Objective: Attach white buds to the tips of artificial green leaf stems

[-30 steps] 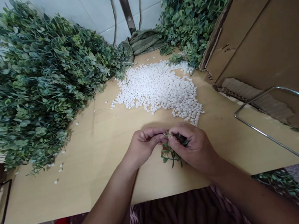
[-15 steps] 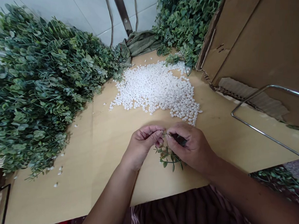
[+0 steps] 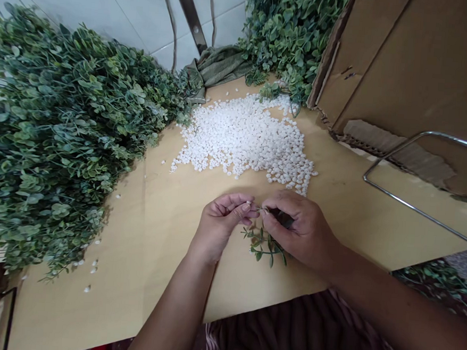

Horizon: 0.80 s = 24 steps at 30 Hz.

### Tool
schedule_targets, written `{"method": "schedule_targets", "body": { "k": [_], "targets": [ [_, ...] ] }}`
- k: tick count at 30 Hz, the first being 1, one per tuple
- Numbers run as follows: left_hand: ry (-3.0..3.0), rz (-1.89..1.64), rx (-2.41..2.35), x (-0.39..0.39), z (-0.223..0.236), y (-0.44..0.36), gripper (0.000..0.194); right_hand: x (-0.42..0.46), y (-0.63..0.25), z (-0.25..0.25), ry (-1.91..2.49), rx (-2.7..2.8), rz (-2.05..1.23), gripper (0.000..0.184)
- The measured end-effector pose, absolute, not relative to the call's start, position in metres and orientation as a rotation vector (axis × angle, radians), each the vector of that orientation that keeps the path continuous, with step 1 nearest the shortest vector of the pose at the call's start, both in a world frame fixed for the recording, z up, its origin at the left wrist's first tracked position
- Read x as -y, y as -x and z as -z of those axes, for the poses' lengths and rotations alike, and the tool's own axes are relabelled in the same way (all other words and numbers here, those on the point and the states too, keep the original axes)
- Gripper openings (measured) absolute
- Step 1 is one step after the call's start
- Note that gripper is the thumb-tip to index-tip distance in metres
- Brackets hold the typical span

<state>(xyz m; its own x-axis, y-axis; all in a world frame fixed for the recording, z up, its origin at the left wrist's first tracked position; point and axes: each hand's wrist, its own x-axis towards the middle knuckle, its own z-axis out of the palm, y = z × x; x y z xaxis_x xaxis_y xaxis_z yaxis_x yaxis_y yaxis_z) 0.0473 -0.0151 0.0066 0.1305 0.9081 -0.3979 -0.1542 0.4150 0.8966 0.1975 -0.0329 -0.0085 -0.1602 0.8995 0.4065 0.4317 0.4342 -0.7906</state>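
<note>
Over the near part of the table, my two hands meet almost fingertip to fingertip. My right hand (image 3: 294, 222) pinches the thin stem of an artificial green leaf sprig (image 3: 267, 248), whose leaves hang below the palm. Between thumb and forefinger of my left hand (image 3: 226, 217) a tiny pale piece shows, close to the stem's end; the fingers mostly cover it. Just beyond the hands spreads a heap of small white plastic pieces (image 3: 244, 138), round and bead-like.
A large pile of artificial greenery (image 3: 60, 131) fills the left side of the table (image 3: 151, 265). More greenery (image 3: 295, 30) stands at the back, beside a cardboard box (image 3: 420, 76). A bent metal wire frame (image 3: 411, 206) juts in from the right. A green cloth (image 3: 225, 65) lies near the wall.
My left fingertips have drawn slightly left, away from the right ones, and the pale piece shows more. The right hand and sprig have hardly moved.
</note>
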Motion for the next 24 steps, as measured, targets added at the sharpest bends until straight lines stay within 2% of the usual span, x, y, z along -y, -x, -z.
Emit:
{"method": "schedule_targets", "body": {
  "k": [15,24],
  "targets": [
    [-0.878,-0.882,-1.141,0.0159,-0.0058,-0.0496,0.015,0.0317,-0.1963,0.0096,1.199,1.748,-0.629,0.014],
    [-0.853,-0.848,-1.156,0.0176,-0.0033,-0.0498,0.016,0.0314,-0.1951,0.0108,1.209,1.771,-0.624,0.013]
  ]
}}
